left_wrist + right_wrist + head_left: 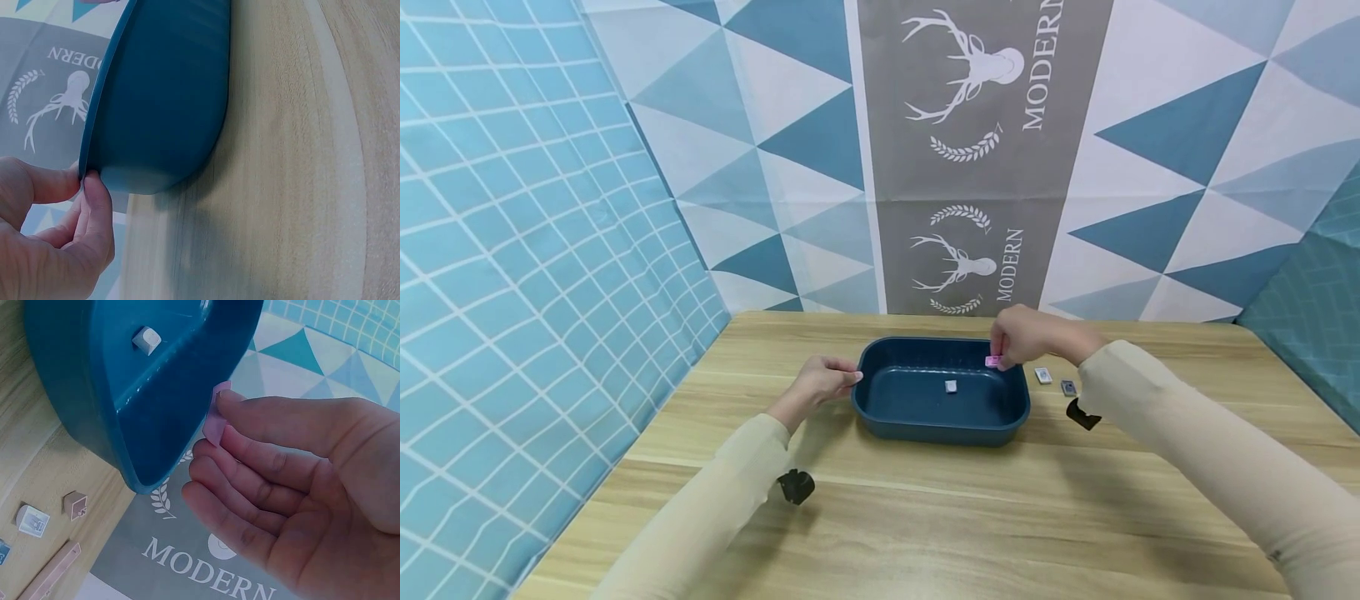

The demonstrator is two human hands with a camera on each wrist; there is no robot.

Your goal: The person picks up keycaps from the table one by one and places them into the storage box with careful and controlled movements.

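Note:
A dark blue plastic basin [940, 435] stands on the wooden table. My left hand [823, 379] pinches its left rim between thumb and fingers, and the left wrist view shows that grip close up. Over the basin's right end, my right hand [1018, 335] holds a small pink keycap [215, 419] between thumb and index finger; the other fingers are loosely curled. A white keycap [951, 387] lies on the basin floor. It shows also in the right wrist view, inside the blue basin [106, 394].
Right of the basin lie a white keycap [1042, 375] and a grey-looking one [1068, 387]. The right wrist view shows a small pink keycap [75, 506] and a long pink one [53, 572]. A patterned cloth [955, 167] hangs behind the table.

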